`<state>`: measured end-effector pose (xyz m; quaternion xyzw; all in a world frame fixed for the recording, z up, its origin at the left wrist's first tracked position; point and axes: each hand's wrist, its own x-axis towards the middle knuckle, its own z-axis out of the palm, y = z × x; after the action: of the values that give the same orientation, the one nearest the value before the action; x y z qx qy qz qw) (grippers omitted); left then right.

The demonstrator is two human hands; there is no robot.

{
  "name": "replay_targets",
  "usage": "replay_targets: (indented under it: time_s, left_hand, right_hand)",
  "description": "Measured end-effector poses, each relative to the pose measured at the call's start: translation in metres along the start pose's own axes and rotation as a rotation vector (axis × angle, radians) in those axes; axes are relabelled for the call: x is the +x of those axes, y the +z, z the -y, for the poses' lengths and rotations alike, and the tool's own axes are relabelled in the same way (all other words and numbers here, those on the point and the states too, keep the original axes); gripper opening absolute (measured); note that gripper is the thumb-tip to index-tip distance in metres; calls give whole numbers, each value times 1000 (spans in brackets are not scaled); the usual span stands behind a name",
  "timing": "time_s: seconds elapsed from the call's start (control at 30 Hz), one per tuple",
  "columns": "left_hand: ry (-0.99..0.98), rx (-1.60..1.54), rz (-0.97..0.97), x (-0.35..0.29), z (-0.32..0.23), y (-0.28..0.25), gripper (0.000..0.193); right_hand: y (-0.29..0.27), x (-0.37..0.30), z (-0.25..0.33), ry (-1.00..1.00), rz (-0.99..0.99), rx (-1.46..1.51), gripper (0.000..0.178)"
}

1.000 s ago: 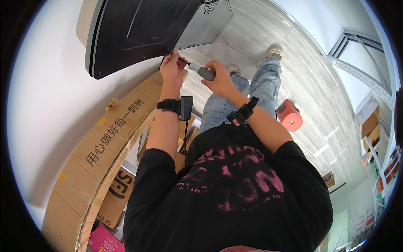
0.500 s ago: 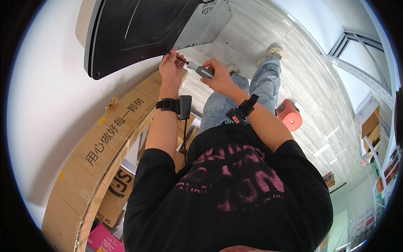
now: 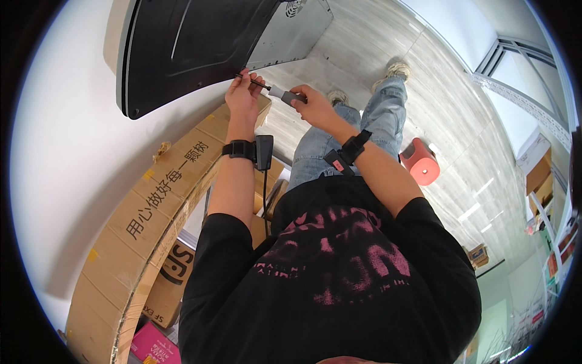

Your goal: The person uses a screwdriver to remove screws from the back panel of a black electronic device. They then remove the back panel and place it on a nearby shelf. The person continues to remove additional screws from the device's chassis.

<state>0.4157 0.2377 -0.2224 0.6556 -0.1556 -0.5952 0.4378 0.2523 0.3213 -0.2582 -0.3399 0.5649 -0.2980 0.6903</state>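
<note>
Head view. Tip of screwdriver (image 3: 287, 96) hard to make out among fingers of my left hand (image 3: 244, 97), by lower edge of black panel (image 3: 200, 51); panel cut off at top. Right hand (image 3: 317, 110) grasps handle, covering its end. Left fingers bent about shaft; whether they pinch it, cannot tell. Screwdriver spans gap between my hands, slanting up and left: grey handle, paler collar, thin dark shaft. Cardboard (image 3: 173, 173) runs below left hand.

White wall (image 3: 66, 164), pale wood-grain floor (image 3: 348, 45), red stool (image 3: 420, 165), light streaks (image 3: 469, 212)
</note>
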Motion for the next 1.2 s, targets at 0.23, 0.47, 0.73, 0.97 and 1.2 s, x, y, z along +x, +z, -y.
replay_targets:
  time_s: [0.23,0.47,0.73,0.97,1.2]
  left_hand:
    - [11,144,-129,10,4,-10,12]
    - [2,92,-22,7,-3,-12,15]
    - [-21,70,-78,14,1,-14,14]
    - [-33,31,-30,13,-2,-16,14]
    - [-33,-59,2,9,-3,-11,15]
  right_hand:
    - [13,-11,-1,-307,-240,-334,39]
    - [-2,-4,13,320,196,368,43]
    - [7,-4,-1,-206,-107,-266,44]
    - [-4,-10,24,165,108,223,38]
    - [-1,-1,2,0,52,73,36]
